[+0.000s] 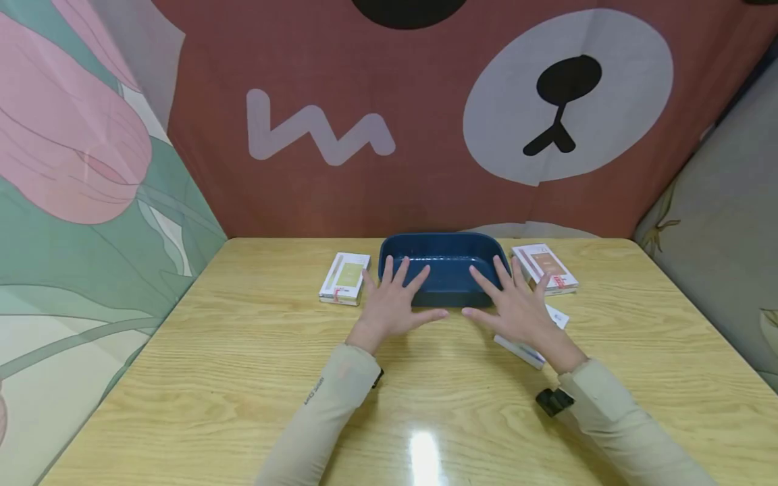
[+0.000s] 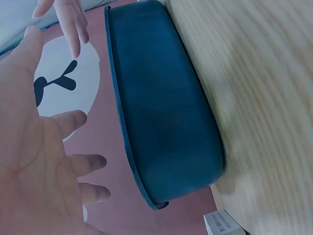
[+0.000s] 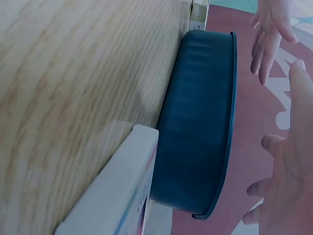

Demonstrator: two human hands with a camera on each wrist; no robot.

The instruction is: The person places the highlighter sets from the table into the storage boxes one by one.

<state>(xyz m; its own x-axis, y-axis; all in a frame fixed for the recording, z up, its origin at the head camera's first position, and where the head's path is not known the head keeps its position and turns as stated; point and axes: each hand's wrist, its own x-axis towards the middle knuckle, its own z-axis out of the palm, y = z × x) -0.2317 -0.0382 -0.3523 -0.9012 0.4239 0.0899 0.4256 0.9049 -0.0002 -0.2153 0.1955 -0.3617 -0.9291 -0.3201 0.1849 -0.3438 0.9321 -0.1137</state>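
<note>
A dark blue rectangular basin (image 1: 446, 297) stands at the back of the table. My left hand (image 1: 389, 307) hovers before its left front corner, fingers spread, holding nothing. The right hand (image 1: 519, 312) mirrors it at the right front corner, also spread and empty. In the left wrist view the basin's side wall (image 2: 156, 98) shows beyond the palm. Beneath the right hand lies a white box-like item (image 1: 557, 316), partly hidden by that hand; its white edge (image 3: 112, 181) looms large in the right wrist view.
Left of the basin lies a white book-like item with a yellow-green panel (image 1: 348, 275). To its right is another with an orange-brown panel (image 1: 546, 267). A wooden table (image 1: 243, 378) carries everything, and a printed bear curtain (image 1: 425, 135) hangs behind its back edge.
</note>
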